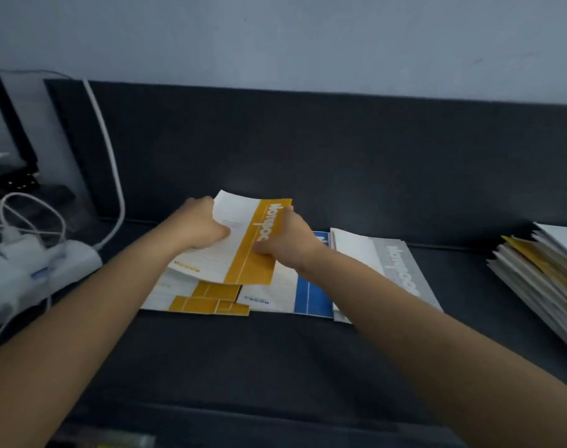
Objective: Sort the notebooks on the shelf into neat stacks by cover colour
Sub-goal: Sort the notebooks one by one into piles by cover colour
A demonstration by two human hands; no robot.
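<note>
The thin yellow-and-white paper notebook is held tilted, just above the low stack of yellow-banded notebooks at the left end of the row, and it is not yet laid flat. The left hand grips its left edge with curled fingers and the thumb on the white cover. The right hand pinches the right edge across the yellow band. Beside the yellow stack lies a blue-banded notebook, then a grey-banded notebook, each overlapping the next on the dark grey shelf. A mixed pile of notebooks sits well apart at the right, loosely fanned. The yellow stack below is already stepped, its bottom edges out of line, so setting this one down at the present skew would likely worsen the stagger. The slick covers could also slide onto the blue one and muddle the colours. A white power strip and a white cable lie near the left forearm, and a wide elbow swing might snag them.
</note>
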